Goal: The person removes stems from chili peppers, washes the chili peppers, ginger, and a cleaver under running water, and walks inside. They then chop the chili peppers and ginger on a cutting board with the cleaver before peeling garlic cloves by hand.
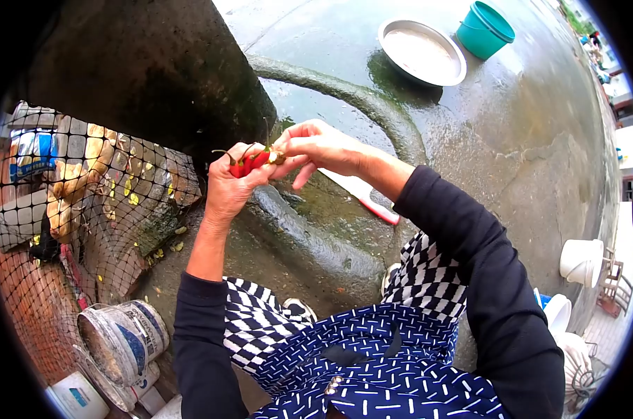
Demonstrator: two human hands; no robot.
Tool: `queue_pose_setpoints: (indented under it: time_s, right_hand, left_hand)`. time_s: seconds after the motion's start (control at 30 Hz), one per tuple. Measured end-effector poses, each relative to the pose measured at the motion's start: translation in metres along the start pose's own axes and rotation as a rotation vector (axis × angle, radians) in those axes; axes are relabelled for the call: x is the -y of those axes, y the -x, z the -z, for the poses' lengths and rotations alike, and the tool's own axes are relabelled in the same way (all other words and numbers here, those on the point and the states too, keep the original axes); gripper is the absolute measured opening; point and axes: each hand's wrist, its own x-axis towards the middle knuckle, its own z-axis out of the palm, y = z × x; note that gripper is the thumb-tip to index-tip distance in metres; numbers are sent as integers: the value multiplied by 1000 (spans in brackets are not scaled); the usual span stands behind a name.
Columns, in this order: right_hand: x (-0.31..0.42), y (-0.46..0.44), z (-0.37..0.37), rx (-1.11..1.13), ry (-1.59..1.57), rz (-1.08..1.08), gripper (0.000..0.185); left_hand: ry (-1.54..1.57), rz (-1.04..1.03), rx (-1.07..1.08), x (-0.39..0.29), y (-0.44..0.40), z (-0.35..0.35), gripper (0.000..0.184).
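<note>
My left hand [226,188] is closed around several red chili peppers [242,167] with thin dark stems. Just right of them, my right hand [321,148] pinches a small pale, brownish piece [277,155] against the peppers. Its exact kind is too small to make out. Two fingers of the right hand hang loose below the pinch. A flat white tool with a red-edged handle [379,208], perhaps a knife, lies under my right forearm, partly hidden by the hand.
A curved concrete ridge [316,244] runs over the wet ground before my feet. Dark stone block [156,70] stands upper left, black netting [93,202] below it. Stained buckets [124,339] sit lower left. Farther off are a metal basin [460,66], green bucket [484,31] and white bucket [580,262].
</note>
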Motion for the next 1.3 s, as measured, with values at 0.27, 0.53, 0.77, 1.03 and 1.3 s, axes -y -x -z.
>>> queue_pose_setpoints:
  time_s: [0.27,0.53,0.77,1.03,1.3]
  right_hand:
    - [-11,-4,4,50,32,34,22]
    - [-9,0,2,0,-58,2,20]
    - [-10,-2,7,31,14,13,22]
    - [-21,-7,7,-49,0,-25,14]
    - [-9,-5,0,-71,113,30,23]
  left_hand:
    - [-153,-48,-20,-4,3,2,18]
    - [-160,-103,-9,-2,2,3,16]
    - [-216,-228,29,3,2,2,22]
    - [-128,-79,-6,4,2,0,21]
    - [85,104,-46,4,-1,-1,24]
